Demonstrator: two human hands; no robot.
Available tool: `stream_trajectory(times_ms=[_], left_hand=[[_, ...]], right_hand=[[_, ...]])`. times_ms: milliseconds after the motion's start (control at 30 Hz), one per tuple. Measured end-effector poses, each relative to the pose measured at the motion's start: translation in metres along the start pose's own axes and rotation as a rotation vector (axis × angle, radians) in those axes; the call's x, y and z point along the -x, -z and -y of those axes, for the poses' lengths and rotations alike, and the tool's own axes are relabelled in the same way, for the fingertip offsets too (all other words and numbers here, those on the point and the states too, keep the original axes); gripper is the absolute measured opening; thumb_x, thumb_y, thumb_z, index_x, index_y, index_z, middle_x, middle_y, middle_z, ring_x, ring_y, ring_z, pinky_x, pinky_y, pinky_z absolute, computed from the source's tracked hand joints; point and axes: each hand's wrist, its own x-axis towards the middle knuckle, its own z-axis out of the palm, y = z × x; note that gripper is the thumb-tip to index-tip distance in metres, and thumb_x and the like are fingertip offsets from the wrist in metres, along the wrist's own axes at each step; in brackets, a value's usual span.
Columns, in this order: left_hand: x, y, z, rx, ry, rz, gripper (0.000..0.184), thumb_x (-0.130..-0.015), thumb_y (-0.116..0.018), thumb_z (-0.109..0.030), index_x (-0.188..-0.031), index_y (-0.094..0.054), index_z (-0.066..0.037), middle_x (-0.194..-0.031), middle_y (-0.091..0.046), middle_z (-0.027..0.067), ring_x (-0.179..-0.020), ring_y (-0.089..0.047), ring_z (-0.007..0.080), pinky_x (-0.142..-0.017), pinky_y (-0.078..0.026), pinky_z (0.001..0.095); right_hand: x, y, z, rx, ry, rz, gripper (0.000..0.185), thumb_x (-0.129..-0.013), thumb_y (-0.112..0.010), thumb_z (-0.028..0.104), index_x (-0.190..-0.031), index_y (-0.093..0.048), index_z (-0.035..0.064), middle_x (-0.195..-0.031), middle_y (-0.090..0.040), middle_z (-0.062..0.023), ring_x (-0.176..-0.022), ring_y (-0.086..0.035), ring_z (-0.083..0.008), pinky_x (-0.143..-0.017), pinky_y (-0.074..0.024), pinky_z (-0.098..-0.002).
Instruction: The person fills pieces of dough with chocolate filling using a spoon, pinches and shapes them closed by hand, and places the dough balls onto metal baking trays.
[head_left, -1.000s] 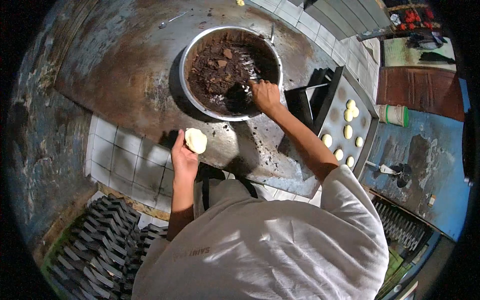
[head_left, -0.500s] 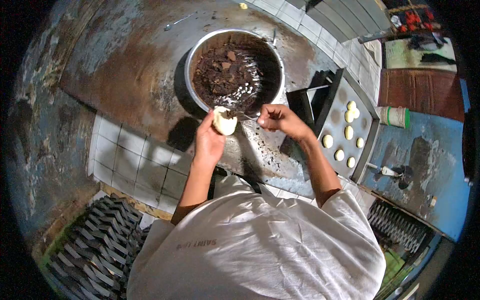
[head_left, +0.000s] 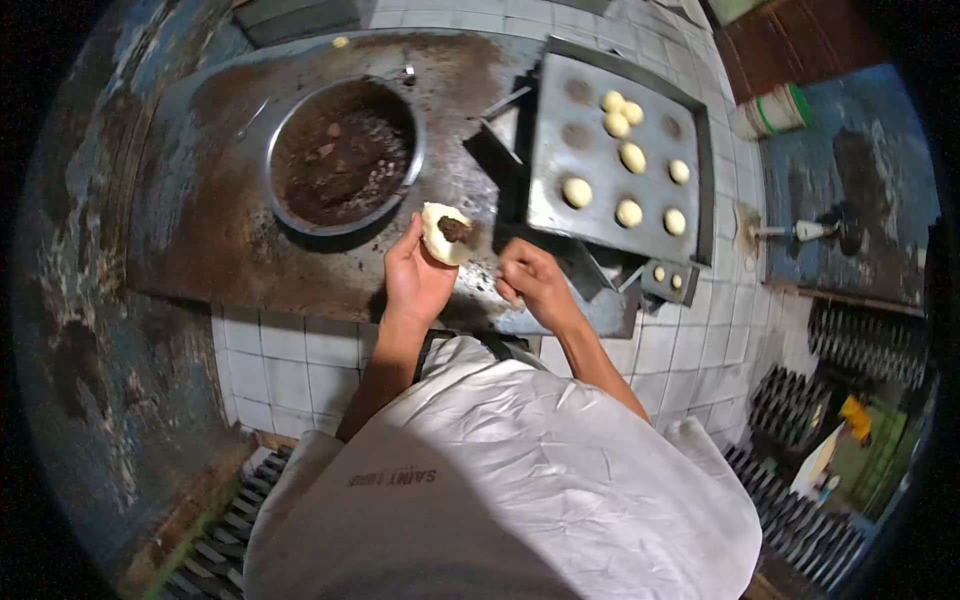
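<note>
My left hand [head_left: 418, 280] holds a flattened piece of pale dough [head_left: 438, 243], cupped in its palm and fingers. A lump of dark brown filling [head_left: 454, 230] sits on the dough. To the right of it is my right hand [head_left: 533, 285], its fingers curled together; whatever they may grip is hidden or blurred. The large metal bowl [head_left: 330, 231] stands beyond my left hand, with dark crumbly filling [head_left: 335, 165] and a few chunks inside.
On the right, a metal baking tray [head_left: 560, 222] carries several pale dough balls [head_left: 632, 157]. A thin metal utensil [head_left: 254, 118] lies on the stained table [head_left: 200, 230] left of the bowl. A white tub with a green rim [head_left: 778, 110] stands at far right.
My view has swung right, bringing more of the tray into sight. My right hand has drawn back from the dough, where it held a thin metal utensil. The dark filling shows more fully.
</note>
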Motion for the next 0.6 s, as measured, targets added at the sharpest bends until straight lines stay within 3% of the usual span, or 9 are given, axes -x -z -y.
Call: stream_trajectory(times_ms=[67,133,267,333,367,433,467,533,600], left_hand=[[0.004,-0.006,0.033,-0.026,0.074,0.005,0.030,-0.106,-0.052,-0.025,-0.124,-0.061,-0.003,-0.126,-0.065,0.0133,-0.121,-0.060,0.0284,-0.109,-0.045,0.0471],[0.005,-0.007,0.056,-0.024,0.031,0.067,0.031,-0.106,-0.051,-0.026,-0.125,-0.060,-0.003,-0.126,-0.065,0.0131,-0.121,-0.060,0.0289,-0.109,-0.045,0.0473],[0.022,0.001,0.103,-0.101,-0.025,-0.131,0.035,-0.107,-0.049,-0.031,-0.125,-0.058,-0.003,-0.123,-0.065,0.0121,-0.119,-0.060,0.0285,-0.108,-0.044,0.0468],[0.030,-0.001,0.115,-0.116,-0.064,-0.157,0.038,-0.107,-0.049,-0.034,-0.126,-0.058,-0.003,-0.126,-0.064,0.0128,-0.121,-0.058,0.0290,-0.110,-0.043,0.0472],[0.032,-0.002,0.120,-0.120,-0.098,-0.181,0.041,-0.106,-0.049,-0.037,-0.127,-0.058,-0.002,-0.128,-0.063,0.0134,-0.123,-0.057,0.0295,-0.111,-0.041,0.0476],[0.038,-0.003,0.120,-0.087,-0.059,-0.098,0.048,-0.106,-0.050,-0.040,-0.132,-0.055,-0.001,-0.133,-0.061,0.0148,-0.126,-0.056,0.0307,-0.113,-0.039,0.0479],[0.040,-0.004,0.120,-0.044,-0.011,-0.018,0.054,-0.105,-0.050,-0.043,-0.137,-0.052,0.001,-0.138,-0.059,0.0163,-0.129,-0.054,0.0319,-0.116,-0.038,0.0483],[0.040,-0.005,0.127,-0.089,-0.029,-0.066,0.063,-0.103,-0.049,-0.050,-0.141,-0.048,0.001,-0.141,-0.056,0.0177,-0.132,-0.052,0.0332,-0.117,-0.035,0.0484],[0.046,-0.008,0.140,-0.087,0.054,0.001,0.064,-0.103,-0.049,-0.050,-0.141,-0.047,0.001,-0.141,-0.056,0.0181,-0.132,-0.052,0.0332,-0.117,-0.035,0.0489]], right_hand=[[0.000,0.021,-0.012,-0.065,0.070,0.166,0.026,-0.100,-0.065,0.027,-0.089,-0.055,0.0062,-0.074,-0.051,0.0007,-0.064,-0.047,-0.0085,-0.059,-0.0360,-0.0235],[0.020,0.058,-0.047,-0.068,0.067,0.132,0.023,-0.101,-0.064,0.024,-0.089,-0.056,0.0065,-0.076,-0.052,0.0011,-0.066,-0.047,-0.0081,-0.062,-0.0368,-0.0238],[0.072,0.127,-0.120,0.029,-0.021,-0.053,0.021,-0.102,-0.063,0.024,-0.089,-0.058,0.0068,-0.079,-0.055,0.0016,-0.067,-0.047,-0.0076,-0.063,-0.0383,-0.0247],[0.087,0.162,-0.158,0.170,-0.066,-0.222,0.025,-0.100,-0.065,0.026,-0.091,-0.065,0.0031,-0.077,-0.063,-0.0023,-0.067,-0.057,-0.0165,-0.063,-0.0452,-0.0314],[0.092,0.172,-0.159,0.164,-0.055,-0.215,0.025,-0.100,-0.065,0.026,-0.091,-0.065,0.0031,-0.077,-0.063,-0.0023,-0.067,-0.057,-0.0165,-0.063,-0.0452,-0.0314],[0.099,0.182,-0.159,0.978,-0.144,-0.322,0.029,-0.100,-0.062,0.030,-0.100,-0.068,0.0010,-0.093,-0.072,-0.0144,-0.083,-0.067,-0.0310,-0.078,-0.0510,-0.0413],[0.095,0.183,-0.160,0.969,-0.133,-0.320,0.029,-0.100,-0.062,0.030,-0.100,-0.068,0.0010,-0.093,-0.072,-0.0144,-0.083,-0.067,-0.0310,-0.078,-0.0510,-0.0413],[0.079,0.170,-0.145,1.197,0.335,-0.443,0.038,-0.101,-0.058,0.035,-0.109,-0.069,-0.0004,-0.117,-0.068,-0.0245,-0.107,-0.064,-0.0407,-0.094,-0.0484,-0.0455],[0.069,0.114,-0.069,0.685,0.320,-0.363,0.042,-0.103,-0.055,0.038,-0.117,-0.069,0.0007,-0.123,-0.067,-0.0194,-0.117,-0.061,-0.0313,-0.099,-0.0465,-0.0419]])
